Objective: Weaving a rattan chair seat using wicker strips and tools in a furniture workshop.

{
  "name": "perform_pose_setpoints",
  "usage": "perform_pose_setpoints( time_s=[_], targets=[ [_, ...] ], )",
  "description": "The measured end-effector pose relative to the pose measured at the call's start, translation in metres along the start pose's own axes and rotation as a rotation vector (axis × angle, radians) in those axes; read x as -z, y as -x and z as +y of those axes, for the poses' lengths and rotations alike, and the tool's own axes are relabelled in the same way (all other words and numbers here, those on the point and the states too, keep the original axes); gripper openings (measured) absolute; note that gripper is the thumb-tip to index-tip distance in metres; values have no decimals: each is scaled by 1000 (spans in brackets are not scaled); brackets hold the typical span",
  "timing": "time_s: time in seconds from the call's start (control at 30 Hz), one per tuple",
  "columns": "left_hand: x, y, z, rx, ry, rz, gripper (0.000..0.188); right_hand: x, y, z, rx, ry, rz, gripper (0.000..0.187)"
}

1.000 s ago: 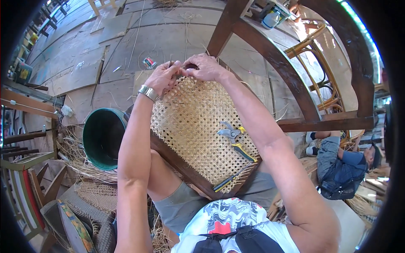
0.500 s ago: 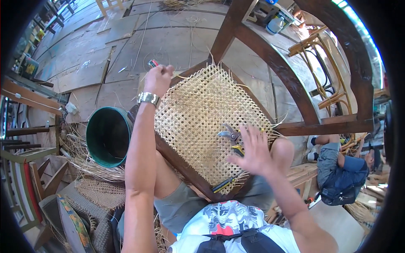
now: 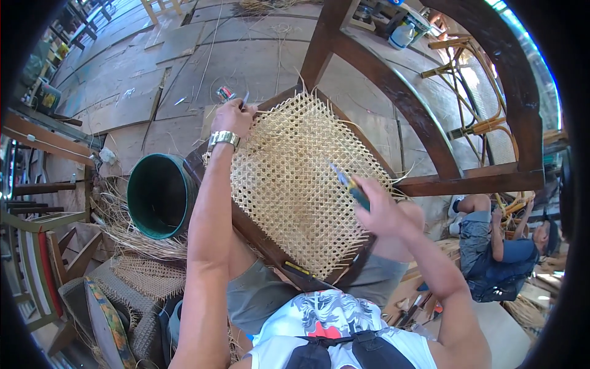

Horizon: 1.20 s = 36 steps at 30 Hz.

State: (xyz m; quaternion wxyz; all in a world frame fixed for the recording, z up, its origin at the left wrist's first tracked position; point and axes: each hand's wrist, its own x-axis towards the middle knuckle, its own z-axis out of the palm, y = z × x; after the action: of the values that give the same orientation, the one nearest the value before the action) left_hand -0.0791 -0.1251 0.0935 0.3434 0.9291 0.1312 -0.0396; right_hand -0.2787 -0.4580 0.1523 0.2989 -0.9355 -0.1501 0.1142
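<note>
A dark wooden chair frame with a woven cane seat (image 3: 295,178) lies across my lap, and loose cane ends stick out along its edges. My right hand (image 3: 384,209) is closed round pruning shears (image 3: 350,184) with green and yellow handles. Their blades point up and left, over the middle of the cane. My left hand (image 3: 233,117), with a metal watch on its wrist, is at the far left edge of the seat. Its fingers are closed on a thin, pointed, metallic-looking piece (image 3: 245,100); its lower part is hidden. A yellow-and-black tool (image 3: 297,269) rests at the frame's near edge.
A dark green bucket (image 3: 161,195) stands left of the chair, with cane strips (image 3: 144,240) heaped beside it. A small red-and-green can (image 3: 225,93) is just beyond my left hand. The chair's curved back (image 3: 405,98) rises at the right. Another person (image 3: 501,252) sits at far right.
My right hand, spread beside the pruning shears before, now holds them raised over the cane. A pointed piece now shows at my left fingers. The yellow-and-black tool lies farther left.
</note>
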Motion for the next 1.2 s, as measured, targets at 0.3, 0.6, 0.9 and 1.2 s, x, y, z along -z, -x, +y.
perform_pose_setpoints(
  time_s=[0.3, 0.6, 0.9, 1.2],
  targets=[
    [-4, -16, -29, -126, 77, 28, 37, 5, -187, -31, -324, -676, -604, 28],
    [-3, -21, -31, -97, 108, 34, 30, -2, -232, -37, -252, -545, -709, 25],
    [-8, -21, -29, -123, 87, 148, 35, -10, -236, -30, -204, -574, -566, 29],
    [6, -19, -28, 24, 181, 278, 40, -46, -115, -41, 548, 510, 95, 78]
  ],
)
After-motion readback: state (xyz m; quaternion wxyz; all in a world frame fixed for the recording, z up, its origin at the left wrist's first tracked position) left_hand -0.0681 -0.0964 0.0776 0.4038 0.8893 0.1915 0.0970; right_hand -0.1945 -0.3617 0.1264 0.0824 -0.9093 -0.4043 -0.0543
